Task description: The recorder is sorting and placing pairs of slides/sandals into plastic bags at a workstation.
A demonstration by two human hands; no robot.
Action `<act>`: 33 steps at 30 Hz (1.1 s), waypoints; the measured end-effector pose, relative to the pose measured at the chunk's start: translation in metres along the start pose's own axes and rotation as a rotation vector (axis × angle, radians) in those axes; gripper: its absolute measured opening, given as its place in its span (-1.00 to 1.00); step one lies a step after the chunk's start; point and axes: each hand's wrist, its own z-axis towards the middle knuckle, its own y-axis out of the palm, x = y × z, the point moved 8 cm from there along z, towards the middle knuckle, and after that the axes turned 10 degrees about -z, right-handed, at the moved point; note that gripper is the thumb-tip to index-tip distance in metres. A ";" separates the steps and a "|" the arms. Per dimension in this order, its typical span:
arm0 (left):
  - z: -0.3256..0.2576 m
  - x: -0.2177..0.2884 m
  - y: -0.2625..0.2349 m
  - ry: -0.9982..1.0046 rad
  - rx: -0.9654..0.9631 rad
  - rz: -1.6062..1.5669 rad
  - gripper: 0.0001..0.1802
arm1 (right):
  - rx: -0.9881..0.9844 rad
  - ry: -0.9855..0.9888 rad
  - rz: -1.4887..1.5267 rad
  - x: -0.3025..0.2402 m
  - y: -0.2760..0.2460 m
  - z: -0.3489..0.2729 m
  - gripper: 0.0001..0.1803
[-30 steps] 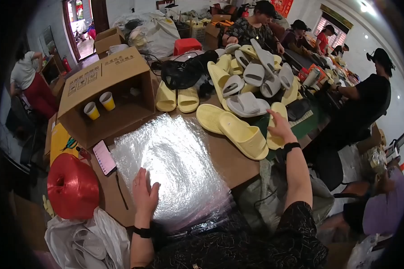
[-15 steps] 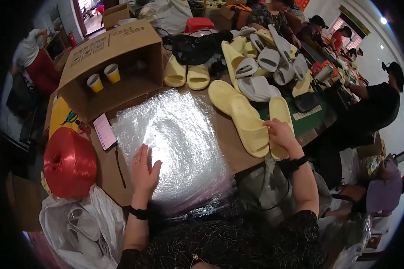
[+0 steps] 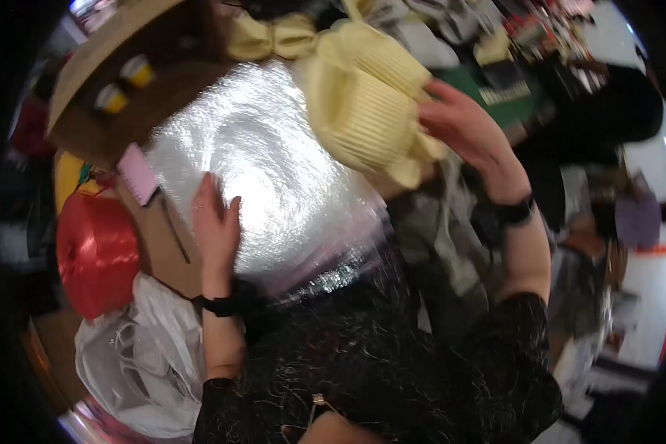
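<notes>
A pair of pale yellow slippers (image 3: pixel 362 107) with ribbed straps is held above the right side of the table. My right hand (image 3: pixel 470 129) is closed on their right edge; motion blur softens its fingertips. Below and to the left lies a stack of shiny clear plastic sheets (image 3: pixel 263 196). Against the left part of that stack rests my left hand (image 3: pixel 218 222), fingers stretched out and thumb apart, holding nothing. The slippers hide part of the stack's right side.
An open cardboard box (image 3: pixel 81 96) with yellow paper cups (image 3: pixel 136 70) stands back left. Nearby lie a pink-screened phone (image 3: pixel 137 176), a red twine roll (image 3: pixel 96 255) and a white bag (image 3: pixel 137 370). More yellow slippers (image 3: pixel 292 35) and a green mat (image 3: pixel 462 89) are farther back.
My right hand has gripped the yellow slippers and lifted them off the table, up and leftward toward the plastic sheets. My left hand stays by the stack; the whole view has shifted.
</notes>
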 end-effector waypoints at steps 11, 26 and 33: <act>-0.003 0.001 0.014 0.160 -0.106 0.237 -0.37 | 0.148 0.006 -0.339 0.050 0.035 0.008 -0.28; 0.006 0.005 0.014 0.051 -0.128 0.074 -0.41 | 0.146 -0.468 -1.768 -0.133 -0.007 -0.196 -0.78; 0.001 -0.012 0.013 0.021 -0.129 0.085 -0.41 | -0.080 -0.039 -1.744 -0.028 0.001 -0.223 -0.83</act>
